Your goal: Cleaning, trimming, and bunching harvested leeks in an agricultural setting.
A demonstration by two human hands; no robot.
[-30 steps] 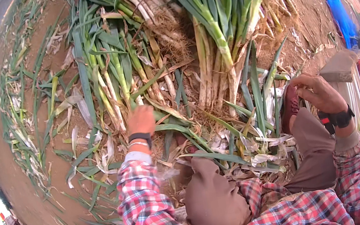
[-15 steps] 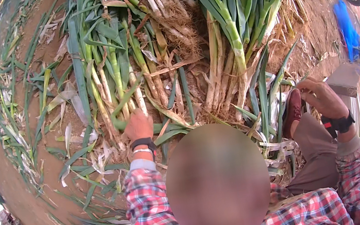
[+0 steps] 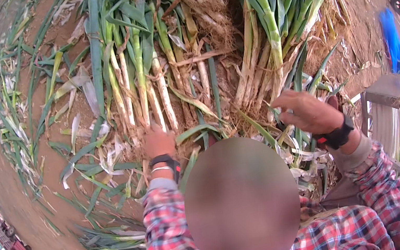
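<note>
We see the left hand (image 3: 159,141) resting on the white stalks of leeks (image 3: 144,89) lying on the dirt ground (image 3: 13,177). The right hand (image 3: 309,111) reaches toward another bundle of leeks (image 3: 269,34), touching its lower stalks. Trimmed leaves (image 3: 109,243) lie nearby.

Ahead of the left hand (image 3: 158,141), a row of long green leeks with pale stalks (image 3: 142,81) lies packed side by side, leaving no gap between stalks. A second, upright-leaning bundle of green leeks with straw-coloured bases (image 3: 271,44) blocks the way ahead of the right hand (image 3: 307,109). Between the two bundles, a tangle of dry brown roots (image 3: 213,11) fills the gap. Loose trimmed leaves (image 3: 85,165) litter the ground to the left. Beyond them, the bare brown dirt floor (image 3: 18,208) lies open. At the right, a pale wooden crate (image 3: 384,104) closes that side.
</note>
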